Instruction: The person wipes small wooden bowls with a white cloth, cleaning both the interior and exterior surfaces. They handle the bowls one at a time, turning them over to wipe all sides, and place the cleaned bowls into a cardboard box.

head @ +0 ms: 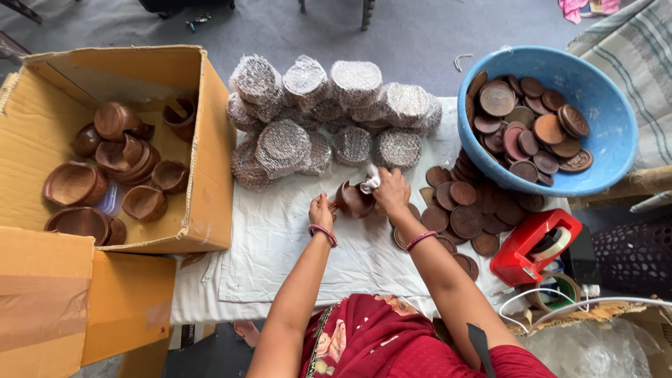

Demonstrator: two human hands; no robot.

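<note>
My left hand (323,210) grips a small brown wooden bowl (354,201) by its left side, holding it tilted over the white cloth (280,238). My right hand (391,192) presses a crumpled white rag (370,179) against the bowl's upper rim. Both wrists wear thin pink bangles. Loose brown wooden discs (465,220) lie just right of my right hand.
An open cardboard box (210,161) at left holds several wooden bowls. Bubble-wrapped round bundles (329,112) are piled behind my hands. A blue plastic basin (602,105) with wooden discs sits at right, a red tape dispenser (532,245) below it.
</note>
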